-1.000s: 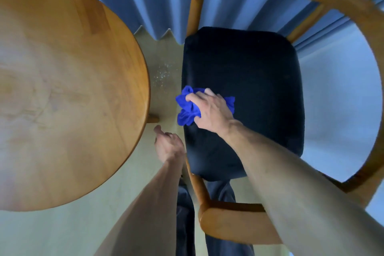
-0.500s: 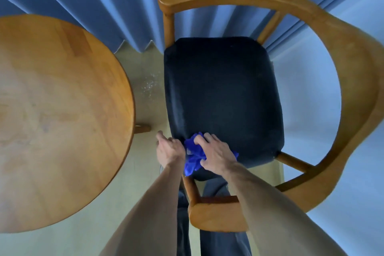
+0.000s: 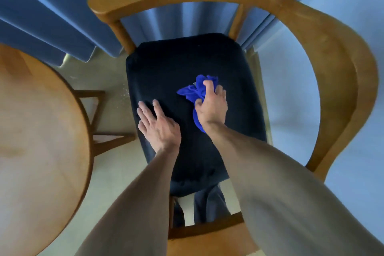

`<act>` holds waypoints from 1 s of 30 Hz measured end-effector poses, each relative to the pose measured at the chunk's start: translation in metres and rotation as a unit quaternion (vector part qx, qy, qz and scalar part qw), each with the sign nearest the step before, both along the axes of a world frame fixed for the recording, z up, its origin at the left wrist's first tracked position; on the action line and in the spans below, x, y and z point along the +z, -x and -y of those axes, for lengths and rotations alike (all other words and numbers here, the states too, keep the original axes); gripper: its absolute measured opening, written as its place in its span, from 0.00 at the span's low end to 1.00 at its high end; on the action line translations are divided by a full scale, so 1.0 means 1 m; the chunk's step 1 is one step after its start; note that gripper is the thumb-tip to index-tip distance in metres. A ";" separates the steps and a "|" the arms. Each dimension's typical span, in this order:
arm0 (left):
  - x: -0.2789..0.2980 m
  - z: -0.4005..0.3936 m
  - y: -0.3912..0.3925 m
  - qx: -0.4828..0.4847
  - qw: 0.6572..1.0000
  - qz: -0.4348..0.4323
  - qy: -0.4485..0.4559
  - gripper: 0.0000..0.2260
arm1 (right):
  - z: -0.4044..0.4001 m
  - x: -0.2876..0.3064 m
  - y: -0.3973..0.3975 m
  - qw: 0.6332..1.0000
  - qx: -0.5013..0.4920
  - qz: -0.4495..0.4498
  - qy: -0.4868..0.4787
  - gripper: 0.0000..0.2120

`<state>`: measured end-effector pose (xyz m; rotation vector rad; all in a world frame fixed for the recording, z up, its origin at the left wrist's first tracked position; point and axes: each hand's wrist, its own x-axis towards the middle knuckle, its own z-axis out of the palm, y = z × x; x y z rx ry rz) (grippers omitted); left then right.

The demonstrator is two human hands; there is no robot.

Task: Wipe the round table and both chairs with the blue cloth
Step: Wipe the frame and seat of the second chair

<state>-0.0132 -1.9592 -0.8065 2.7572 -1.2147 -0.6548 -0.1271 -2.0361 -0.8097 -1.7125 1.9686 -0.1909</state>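
A wooden armchair (image 3: 324, 52) with a curved back rail and a dark seat cushion (image 3: 182, 62) stands in front of me. My right hand (image 3: 212, 106) grips a crumpled blue cloth (image 3: 193, 91) and holds it on the middle right of the cushion. With fingers straight, my left hand (image 3: 158, 124) lies flat on the left part of the cushion, a little nearer to me than the cloth. The round wooden table (image 3: 37, 131) fills the left side of the view. Only one chair is in view.
Blue pleated curtains (image 3: 52, 12) hang behind the chair and table. A pale wall (image 3: 295, 97) is at the right. Table legs (image 3: 91, 97) show below the tabletop's edge, over a beige floor (image 3: 112, 172). My trouser legs (image 3: 207, 203) show under the seat's front.
My right hand slid the cloth from the cushion's near front edge out to its middle right. My left hand left the seat's front corner and opened flat on the cushion.
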 end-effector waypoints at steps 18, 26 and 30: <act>-0.023 0.085 0.046 0.059 0.998 -0.025 -0.027 0.22 | 0.169 -0.007 -0.012 0.972 0.205 -0.112 -0.025 0.25; -0.012 0.060 0.047 0.040 0.997 -0.041 -0.055 0.22 | 0.094 -0.017 0.065 0.992 -0.084 -0.090 -0.011 0.25; -0.008 0.042 0.063 0.030 0.996 -0.056 -0.065 0.23 | 0.055 -0.014 0.102 0.944 -0.303 -0.077 -0.103 0.20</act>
